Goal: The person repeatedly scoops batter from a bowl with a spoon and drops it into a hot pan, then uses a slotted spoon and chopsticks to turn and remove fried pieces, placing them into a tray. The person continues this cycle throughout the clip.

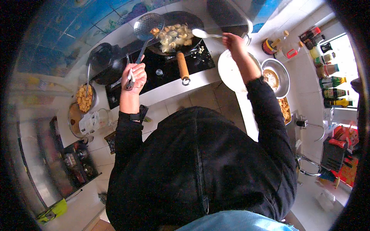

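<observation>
My left hand point(135, 75) grips the dark handle of a perforated skimmer point(146, 27), whose round head is at the left rim of a wok. One browned piece of food point(155, 31) rests in the skimmer. My right hand point(232, 43) holds a white spoon point(203, 34), its bowl at the right side of the wok. In the black wok point(185, 18), several pale chunks point(175, 37) sit in bubbling oil. The wok's wooden handle point(182, 65) points towards me, over the black cooktop point(159, 72).
A large white round plate point(231, 72) and a metal bowl point(284, 76) stand at right, near a tray of browned pieces point(284, 109). A second black pan point(107, 69) and a bowl of fried pieces point(84, 99) are at left. Bottles point(332, 82) line the windowsill.
</observation>
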Tool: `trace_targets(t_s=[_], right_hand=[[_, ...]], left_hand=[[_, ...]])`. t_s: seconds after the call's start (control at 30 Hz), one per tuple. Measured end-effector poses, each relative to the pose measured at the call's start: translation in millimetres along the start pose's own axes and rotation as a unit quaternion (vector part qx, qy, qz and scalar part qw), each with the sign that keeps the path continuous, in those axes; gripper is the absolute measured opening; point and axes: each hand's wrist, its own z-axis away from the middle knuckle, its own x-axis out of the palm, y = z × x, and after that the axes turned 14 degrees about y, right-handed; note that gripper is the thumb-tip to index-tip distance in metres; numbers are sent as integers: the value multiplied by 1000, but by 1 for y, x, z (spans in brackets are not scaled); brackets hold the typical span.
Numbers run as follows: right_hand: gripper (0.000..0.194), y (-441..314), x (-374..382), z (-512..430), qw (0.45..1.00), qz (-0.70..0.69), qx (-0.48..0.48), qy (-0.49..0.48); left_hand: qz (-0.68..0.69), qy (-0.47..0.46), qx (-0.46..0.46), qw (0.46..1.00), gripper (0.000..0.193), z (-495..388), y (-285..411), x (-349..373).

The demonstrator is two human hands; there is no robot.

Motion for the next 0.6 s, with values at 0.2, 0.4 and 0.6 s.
trace_targets(t_s=[0.2, 0.4, 0.6], right_hand=[[25, -7, -144, 50, 957, 151, -203, 145], [40, 84, -202, 105, 568, 648, -505, -55], [46, 112, -205, 119, 505, 691, -492, -159]], left_hand=[[17, 62, 2, 998, 46, -8, -22, 9], [36, 81, -26, 996, 46, -15, -50, 18], [43, 83, -13, 996, 51, -14, -67, 25]])
